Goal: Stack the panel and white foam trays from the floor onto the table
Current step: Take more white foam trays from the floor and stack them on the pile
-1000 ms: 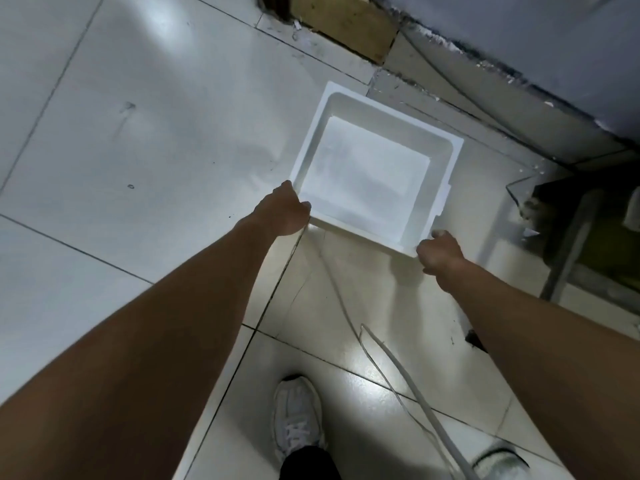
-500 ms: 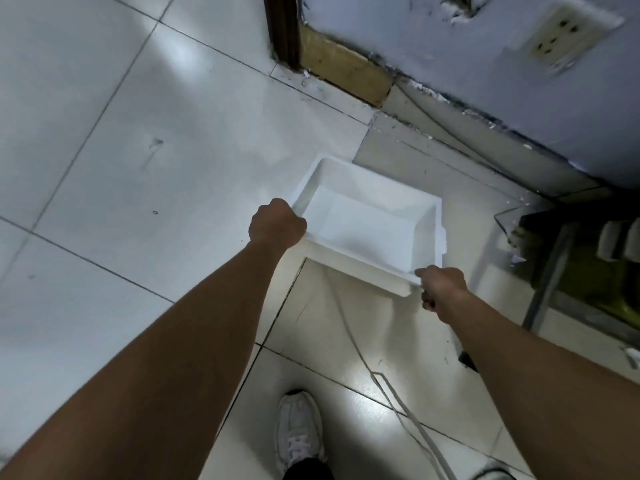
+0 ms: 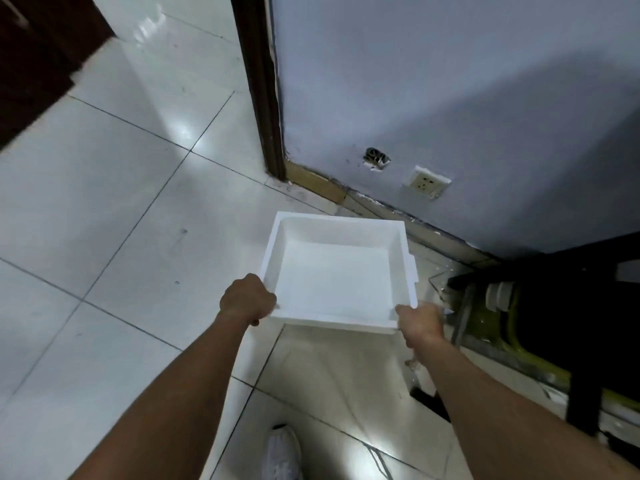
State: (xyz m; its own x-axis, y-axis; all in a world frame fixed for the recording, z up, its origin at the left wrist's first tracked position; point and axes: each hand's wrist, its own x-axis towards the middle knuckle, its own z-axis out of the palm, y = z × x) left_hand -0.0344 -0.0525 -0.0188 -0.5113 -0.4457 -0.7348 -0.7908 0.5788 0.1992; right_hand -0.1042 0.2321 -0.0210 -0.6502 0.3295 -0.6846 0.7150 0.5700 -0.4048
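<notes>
**White foam tray held in both hands above the tiled floor**

White glossy floor tiles (image 3: 104,202) fill the left side of the view, with dark grout lines crossing them and a dark wooden surface (image 3: 38,53) at the upper left corner. Further right, a dark door frame (image 3: 259,88) runs down to the floor, where it meets a grey-blue wall (image 3: 450,98).

Left hand (image 3: 247,301): fingers curled closed around the near left corner of the white foam tray (image 3: 332,285), knuckles up. The tray is square, open side up, empty, and held clear of the floor between the two hands, roughly level. Its far rim points toward the wall base. A small tab juts from its right wall.

Right hand (image 3: 420,323): closed on the near right corner of the tray, thumb on the rim.

On the wall behind the tray sit a rough hole (image 3: 376,158) and, just right of it, a white socket (image 3: 427,181). A white shoe (image 3: 281,452) shows at the bottom edge between the forearms. At the far right, a dark table frame (image 3: 581,341) stands against the wall; what lies beneath it is too dim to identify.
</notes>
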